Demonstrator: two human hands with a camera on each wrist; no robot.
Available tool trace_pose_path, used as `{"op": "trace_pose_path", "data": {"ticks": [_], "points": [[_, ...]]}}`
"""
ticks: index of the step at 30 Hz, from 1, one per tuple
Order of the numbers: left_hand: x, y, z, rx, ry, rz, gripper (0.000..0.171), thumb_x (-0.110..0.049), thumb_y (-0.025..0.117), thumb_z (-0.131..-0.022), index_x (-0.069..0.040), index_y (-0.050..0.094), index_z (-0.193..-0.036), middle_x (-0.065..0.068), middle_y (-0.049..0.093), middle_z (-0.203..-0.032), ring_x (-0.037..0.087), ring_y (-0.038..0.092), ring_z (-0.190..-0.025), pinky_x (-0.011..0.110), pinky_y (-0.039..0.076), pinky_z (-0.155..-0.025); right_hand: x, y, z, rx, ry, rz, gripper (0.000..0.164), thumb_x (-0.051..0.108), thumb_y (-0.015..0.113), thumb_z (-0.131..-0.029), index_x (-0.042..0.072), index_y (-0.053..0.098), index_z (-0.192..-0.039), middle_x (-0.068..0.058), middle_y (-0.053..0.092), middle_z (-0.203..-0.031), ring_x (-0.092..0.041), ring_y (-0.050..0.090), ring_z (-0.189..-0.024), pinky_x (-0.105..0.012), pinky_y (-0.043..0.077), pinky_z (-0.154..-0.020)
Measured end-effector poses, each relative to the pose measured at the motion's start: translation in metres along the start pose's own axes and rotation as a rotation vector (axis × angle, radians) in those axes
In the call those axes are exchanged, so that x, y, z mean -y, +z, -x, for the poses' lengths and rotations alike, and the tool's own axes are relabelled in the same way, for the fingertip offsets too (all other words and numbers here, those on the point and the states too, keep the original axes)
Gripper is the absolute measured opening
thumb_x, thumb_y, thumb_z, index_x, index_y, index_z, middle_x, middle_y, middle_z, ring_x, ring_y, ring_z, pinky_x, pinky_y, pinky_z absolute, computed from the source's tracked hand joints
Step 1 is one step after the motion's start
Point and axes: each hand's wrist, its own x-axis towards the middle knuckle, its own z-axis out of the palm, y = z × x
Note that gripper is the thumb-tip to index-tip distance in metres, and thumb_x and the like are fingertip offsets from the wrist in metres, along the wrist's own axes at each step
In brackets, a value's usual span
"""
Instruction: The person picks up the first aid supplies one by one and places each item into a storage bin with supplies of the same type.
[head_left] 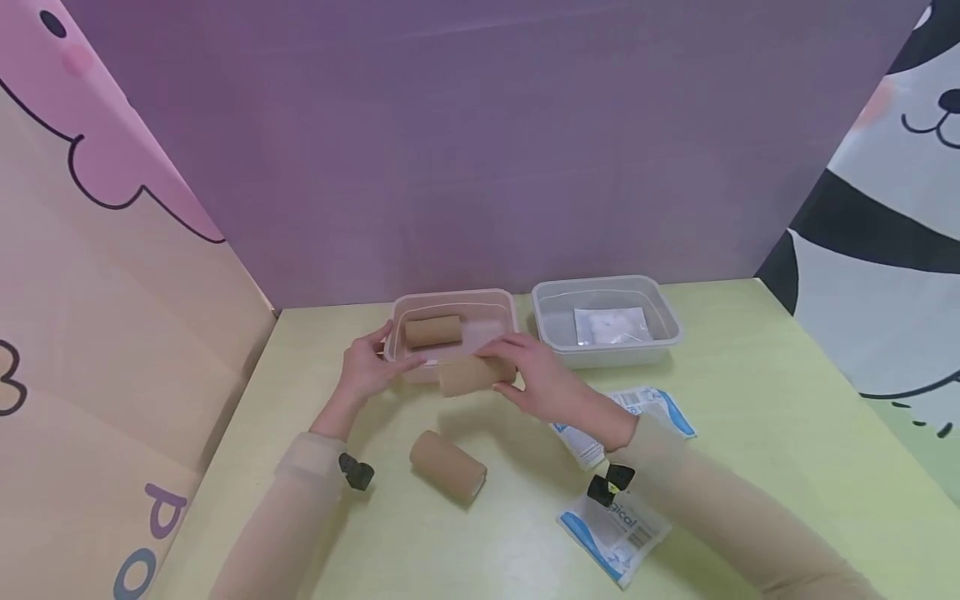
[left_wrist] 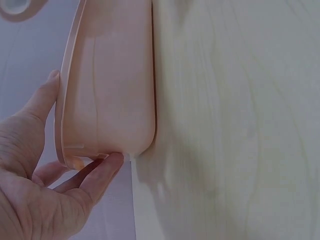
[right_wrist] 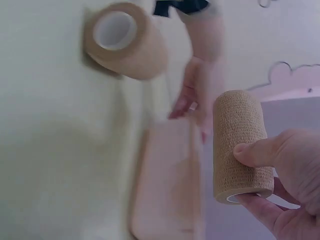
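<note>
My right hand (head_left: 551,379) holds a tan roll of cohesive bandage (head_left: 465,377) over the front edge of a pink plastic container (head_left: 487,315). In the right wrist view the thumb lies on the crinkled side of this roll, with fingers at its cored end. My left hand (head_left: 365,367) grips the container's left end, thumb along the rim and fingers at the corner in the left wrist view. Inside the container lies another tan bandage roll (head_left: 432,332). A third bandage roll (head_left: 447,465) lies on its side on the table, nearer to me.
To the right stands a whitish plastic container (head_left: 551,321) with a clear-wrapped white packet (head_left: 611,327) inside. Two blue-and-white packets, one farther back (head_left: 663,408) and one nearer (head_left: 615,537), lie beneath my right forearm. A purple wall (head_left: 480,167) rises behind the table.
</note>
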Motion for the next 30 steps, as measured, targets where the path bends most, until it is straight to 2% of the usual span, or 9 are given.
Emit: {"op": "trace_pose_path", "data": {"ticks": [5,9,13,22,30], "points": [[0.001,0.000,-0.003,0.005,-0.005,-0.004,0.100,-0.040,0.092,-0.084,-0.009,0.040,-0.164,0.028,0.067,-0.142,0.037,0.070,-0.125,0.032,0.062,-0.083,-0.011,-0.024,-0.017,-0.073,0.051,0.055,0.050,0.005,0.085,-0.087,0.005,0.069,-0.134,-0.018,0.073,-0.129,-0.038,0.069,-0.118,-0.053,0.057,-0.101],[-0.001,-0.001,-0.004,0.009,-0.012,-0.004,0.100,-0.040,0.092,-0.084,-0.009,0.040,-0.164,0.027,0.068,-0.140,0.036,0.071,-0.122,0.031,0.061,-0.081,-0.021,-0.038,-0.033,-0.049,0.096,0.094,0.052,0.008,0.084,-0.090,0.006,0.067,-0.139,-0.017,0.072,-0.130,-0.037,0.068,-0.118,-0.051,0.057,-0.103],[-0.002,-0.001,-0.005,0.008,-0.010,0.000,0.100,-0.038,0.093,-0.083,-0.009,0.040,-0.163,0.026,0.070,-0.137,0.035,0.072,-0.117,0.029,0.060,-0.079,-0.027,-0.044,-0.047,-0.010,0.113,0.100,0.049,0.010,0.081,-0.093,0.004,0.066,-0.139,-0.017,0.071,-0.134,-0.039,0.064,-0.128,-0.053,0.051,-0.112],[-0.003,0.003,-0.006,0.020,-0.018,0.032,0.101,-0.037,0.094,-0.082,-0.010,0.040,-0.163,0.026,0.069,-0.137,0.033,0.073,-0.116,0.026,0.060,-0.077,-0.029,-0.034,-0.068,0.039,0.145,0.107,0.048,0.012,0.080,-0.093,0.006,0.067,-0.139,-0.015,0.071,-0.137,-0.038,0.061,-0.134,-0.051,0.047,-0.118],[-0.006,0.005,-0.006,0.004,-0.016,0.015,0.102,-0.040,0.094,-0.081,-0.010,0.042,-0.163,0.025,0.071,-0.133,0.032,0.073,-0.114,0.026,0.059,-0.075,-0.038,-0.018,-0.084,0.051,0.079,0.095,0.045,0.008,0.080,-0.092,0.001,0.068,-0.134,-0.017,0.073,-0.132,-0.037,0.065,-0.127,-0.050,0.049,-0.115]]}}
